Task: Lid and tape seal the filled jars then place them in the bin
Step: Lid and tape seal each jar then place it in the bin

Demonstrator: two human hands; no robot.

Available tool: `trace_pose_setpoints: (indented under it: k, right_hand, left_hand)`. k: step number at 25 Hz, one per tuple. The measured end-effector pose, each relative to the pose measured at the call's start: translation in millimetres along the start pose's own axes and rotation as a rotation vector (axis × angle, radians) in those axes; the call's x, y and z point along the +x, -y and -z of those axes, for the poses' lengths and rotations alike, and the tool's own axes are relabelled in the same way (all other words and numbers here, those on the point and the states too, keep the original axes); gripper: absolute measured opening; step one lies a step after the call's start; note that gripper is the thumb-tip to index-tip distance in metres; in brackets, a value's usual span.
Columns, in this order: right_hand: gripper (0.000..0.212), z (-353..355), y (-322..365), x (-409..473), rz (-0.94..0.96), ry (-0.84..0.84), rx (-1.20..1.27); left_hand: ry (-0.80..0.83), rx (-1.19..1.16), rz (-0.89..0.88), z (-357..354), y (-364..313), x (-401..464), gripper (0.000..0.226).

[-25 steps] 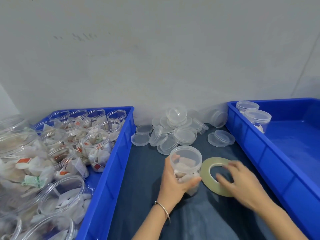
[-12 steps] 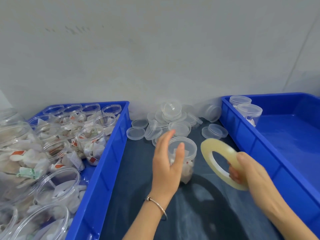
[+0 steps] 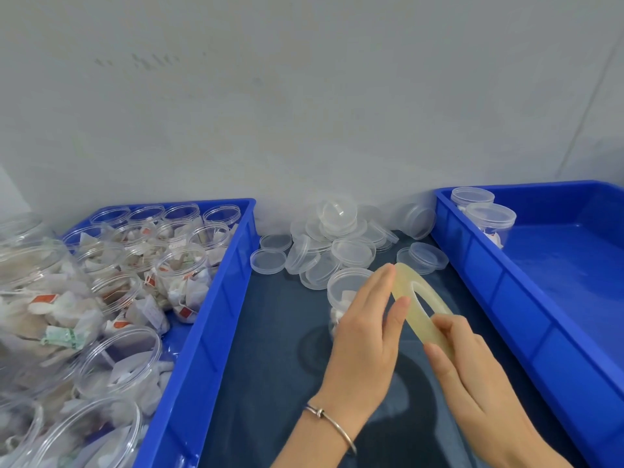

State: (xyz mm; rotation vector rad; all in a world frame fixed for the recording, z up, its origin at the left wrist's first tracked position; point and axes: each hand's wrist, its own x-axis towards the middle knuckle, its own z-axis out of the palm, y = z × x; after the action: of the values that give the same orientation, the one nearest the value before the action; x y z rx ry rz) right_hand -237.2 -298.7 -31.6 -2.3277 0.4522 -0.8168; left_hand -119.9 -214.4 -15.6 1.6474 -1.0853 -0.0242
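Note:
A lidded clear jar [image 3: 342, 292] filled with white sachets stands on the dark mat, partly hidden behind my left hand [image 3: 366, 329]. In front of it my right hand [image 3: 472, 376] grips the lower edge of a yellowish roll of clear tape [image 3: 422, 304], held up on its edge. My left hand's straight fingers touch the roll's upper left rim. The blue bin [image 3: 506, 298] on the right holds two sealed jars [image 3: 489, 221] in its far left corner.
A heap of clear lids [image 3: 337, 244] lies on the mat by the wall. The blue bin at left [image 3: 216, 315] is packed with several open filled jars [image 3: 182, 278]. More large jars crowd the lower left corner.
My left hand let go of the jar and rose to the tape roll. My right hand lifted the roll off the mat and brought it in front of the jar.

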Motion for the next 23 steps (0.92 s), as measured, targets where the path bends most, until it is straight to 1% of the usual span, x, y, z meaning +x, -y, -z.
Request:
trace_pose_setpoints:
  k: [3,5,7,8,10,13,15,19,23]
  right_hand:
    - [0.027,0.8,-1.2,0.1,0.067,-0.048,-0.052]
    - [0.03,1.7,-3.6,0.1,0.168,-0.093,-0.12]
    - [0.042,0.5,-5.8,-1.0,0.235,-0.118,-0.162]
    - [0.046,0.0,-5.9,-1.4,0.246,-0.129,-0.16]
    - [0.043,-0.9,-5.5,-1.3,0.254,-0.146,-0.159]
    - [0.037,-1.5,-5.9,0.3,0.286,-0.159,-0.156]
    - [0.035,-1.1,-6.5,0.9,0.313,-0.167,-0.169]
    - [0.035,1.1,-4.9,2.0,0.371,-0.186,-0.202]
    - [0.036,2.5,-4.7,3.5,0.421,-0.17,-0.246]
  left_hand:
    - [-0.196,-0.109,-0.035,1.4,1.2,-1.4,0.027]
    - [-0.248,-0.272,0.022,4.7,0.8,0.4,0.021]
    - [-0.214,-0.423,0.105,8.1,-0.5,3.6,0.03]
    - [-0.187,-0.455,0.115,9.2,-0.6,4.3,0.034]
    - [-0.167,-0.454,0.099,9.6,-2.6,3.5,0.033]
    - [-0.22,-0.481,0.094,9.4,-4.3,0.2,0.028]
    - [-0.216,-0.512,0.111,9.9,-4.5,-0.4,0.029]
    - [-0.189,-0.549,0.138,12.2,-5.9,-0.9,0.033]
    - [-0.234,-0.531,0.108,12.1,-4.8,-4.4,0.031]
